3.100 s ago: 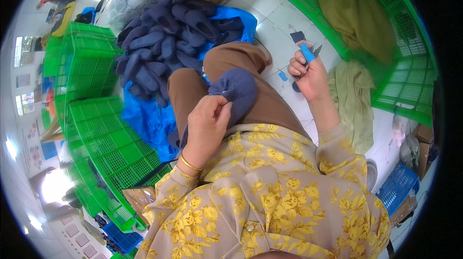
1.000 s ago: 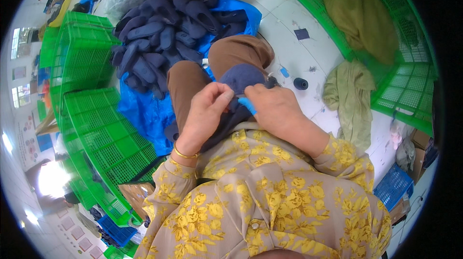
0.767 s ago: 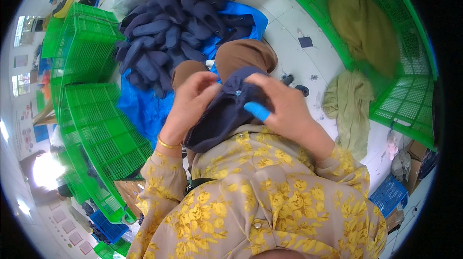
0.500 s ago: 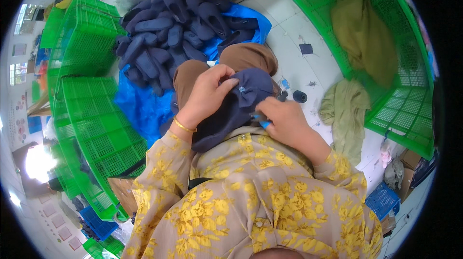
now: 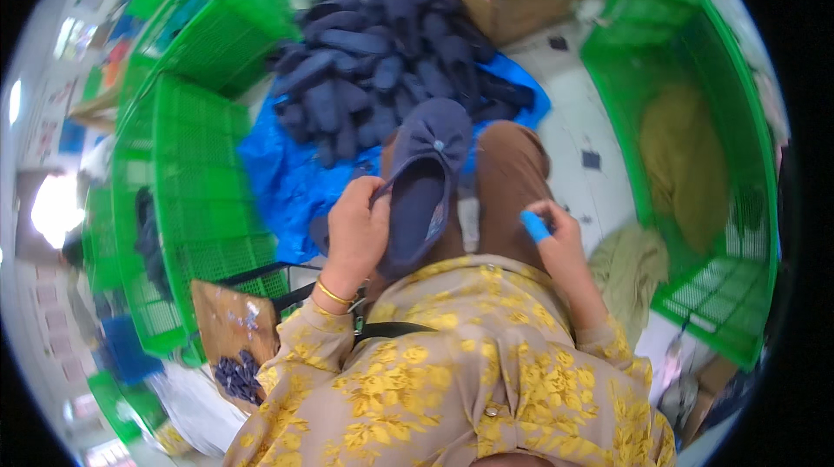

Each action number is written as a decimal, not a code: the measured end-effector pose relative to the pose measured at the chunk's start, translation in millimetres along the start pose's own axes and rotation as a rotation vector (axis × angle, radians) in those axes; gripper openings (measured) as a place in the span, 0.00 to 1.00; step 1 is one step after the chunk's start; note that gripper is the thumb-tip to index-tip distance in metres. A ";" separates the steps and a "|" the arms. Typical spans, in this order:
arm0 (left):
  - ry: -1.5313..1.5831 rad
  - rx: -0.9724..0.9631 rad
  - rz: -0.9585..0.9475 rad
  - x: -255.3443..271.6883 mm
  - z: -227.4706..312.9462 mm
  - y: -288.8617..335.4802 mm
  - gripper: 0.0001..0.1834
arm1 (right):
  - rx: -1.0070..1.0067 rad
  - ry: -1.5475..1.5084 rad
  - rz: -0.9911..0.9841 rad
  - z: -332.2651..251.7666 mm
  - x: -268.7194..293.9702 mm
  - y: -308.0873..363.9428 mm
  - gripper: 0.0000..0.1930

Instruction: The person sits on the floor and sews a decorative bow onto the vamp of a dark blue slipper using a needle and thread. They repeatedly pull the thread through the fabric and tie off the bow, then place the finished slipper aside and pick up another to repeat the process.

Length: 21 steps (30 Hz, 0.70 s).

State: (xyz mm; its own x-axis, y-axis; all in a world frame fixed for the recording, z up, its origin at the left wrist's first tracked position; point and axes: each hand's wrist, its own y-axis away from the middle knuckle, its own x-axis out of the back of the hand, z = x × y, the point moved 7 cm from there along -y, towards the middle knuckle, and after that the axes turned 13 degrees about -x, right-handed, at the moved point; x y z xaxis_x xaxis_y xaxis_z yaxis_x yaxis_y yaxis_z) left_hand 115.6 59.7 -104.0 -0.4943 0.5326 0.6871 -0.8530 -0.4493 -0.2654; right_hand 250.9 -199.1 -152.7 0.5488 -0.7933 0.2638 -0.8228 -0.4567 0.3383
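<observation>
A: Left hand [image 5: 358, 231]?
B: Grasping a navy shoe [image 5: 408, 206], mid-frame. Fingers and thumb pinch the left rim of its opening; the shoe's body lies right of the fingers, toe up-frame, opening toward camera.
A: Anything on it?
B: Bow [image 5: 427, 151] with a pale bead, above the fingertips.
A: Right hand [image 5: 563, 245]?
B: Right of centre, fingers curled, apart from the shoe. Blue wrap [image 5: 535, 226] on one finger. Blurred; can't tell if it's gripping anything.
A: Further out?
B: Brown trouser legs [image 5: 511, 180] below. Heap of dark shoes [image 5: 347, 67], upper middle, on blue sheeting [image 5: 271, 185]. Green crate [image 5: 618, 76] upper right, olive cloth [image 5: 686, 172] inside. Wooden board [image 5: 213, 309], lower left.
</observation>
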 end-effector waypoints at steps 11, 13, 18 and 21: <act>0.731 0.109 1.230 374.4 -197.7 103.0 0.18 | -0.212 -0.210 -0.001 18.3 9.4 -20.5 0.04; 0.569 0.116 1.424 366.5 -168.6 101.7 0.17 | -0.231 -0.218 0.011 25.0 12.4 -23.5 0.04; 0.155 0.208 0.787 227.1 -215.3 53.8 0.06 | -0.098 0.071 0.119 28.2 11.1 -39.4 0.04; 0.647 0.582 0.711 72.8 -269.0 41.2 0.08 | 0.029 0.308 0.176 9.6 -5.0 -39.8 0.05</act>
State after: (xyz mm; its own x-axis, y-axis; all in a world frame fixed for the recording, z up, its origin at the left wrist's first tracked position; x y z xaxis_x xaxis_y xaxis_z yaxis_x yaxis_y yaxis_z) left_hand -0.5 273.0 -246.9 -0.9757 0.2181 -0.0198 -0.2184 -0.9757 0.0149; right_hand 279.5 -180.8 -176.1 0.4136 -0.7040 0.5774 -0.9101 -0.3386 0.2390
